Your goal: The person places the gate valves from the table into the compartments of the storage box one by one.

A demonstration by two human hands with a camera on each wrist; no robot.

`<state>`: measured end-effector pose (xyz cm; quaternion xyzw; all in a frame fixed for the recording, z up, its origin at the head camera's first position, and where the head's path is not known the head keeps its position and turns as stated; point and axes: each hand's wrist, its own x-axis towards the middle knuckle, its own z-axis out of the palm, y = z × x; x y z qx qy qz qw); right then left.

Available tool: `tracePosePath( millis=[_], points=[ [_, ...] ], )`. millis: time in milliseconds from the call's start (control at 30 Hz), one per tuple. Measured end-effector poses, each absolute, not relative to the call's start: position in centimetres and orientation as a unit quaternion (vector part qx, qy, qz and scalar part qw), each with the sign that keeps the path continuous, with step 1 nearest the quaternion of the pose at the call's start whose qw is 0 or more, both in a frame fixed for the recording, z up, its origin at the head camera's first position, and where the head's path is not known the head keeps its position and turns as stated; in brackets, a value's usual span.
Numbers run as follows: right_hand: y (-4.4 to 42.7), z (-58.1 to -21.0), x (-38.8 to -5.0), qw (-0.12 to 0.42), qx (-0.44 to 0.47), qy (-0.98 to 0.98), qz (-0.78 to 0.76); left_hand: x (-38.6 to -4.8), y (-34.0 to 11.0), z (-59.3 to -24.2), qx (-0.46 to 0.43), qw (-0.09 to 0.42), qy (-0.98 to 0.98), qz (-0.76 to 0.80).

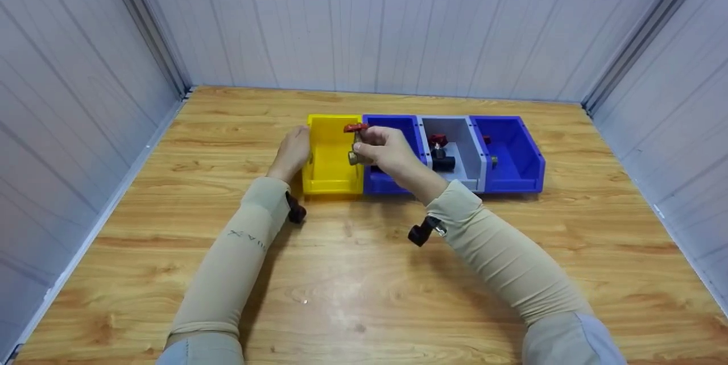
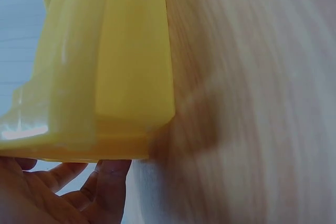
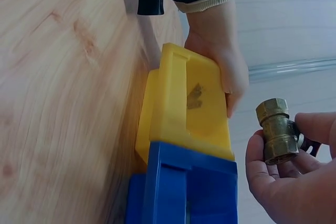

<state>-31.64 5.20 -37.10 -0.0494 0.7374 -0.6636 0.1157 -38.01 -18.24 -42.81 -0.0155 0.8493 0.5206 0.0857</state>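
Note:
In the head view my right hand pinches a brass valve with a red handle, raised above the bins. The right wrist view shows the valve's brass body between thumb and fingers; its handle is mostly hidden there. My left hand is at the left side wall of the yellow bin, holding it by that side. Thumb and fingers meet the yellow wall in the left wrist view, where the left hand is partly cut off.
Right of the yellow bin stand a blue bin, a grey bin and another blue bin, side by side. A black valve with a red handle lies in the grey one. White panels enclose the wooden table.

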Motion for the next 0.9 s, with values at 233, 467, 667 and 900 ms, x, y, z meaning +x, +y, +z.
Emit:
tracePosePath(
  millis=[233,467,667,900],
  points=[
    [4.0,-37.4,-31.6,0.116,-0.058,0.733,-0.668,-38.9,-18.6,-43.7,-0.025,0.076,0.854,0.515],
    [2.6,-37.6,-31.4,0.123,-0.062,0.716,-0.685,-37.9,-18.3,-42.7,-0.028,0.08,0.85,0.52],
    [1.7,-37.9,-31.3,0.132,-0.056,0.713,-0.687,-38.5,-18.5,-43.6,-0.017,0.056,0.842,0.536],
    [0.7,-38.5,-31.1,0.133,-0.056,0.716,-0.683,-40.1,-18.6,-45.1,-0.035,0.059,0.848,0.525]
  ],
)
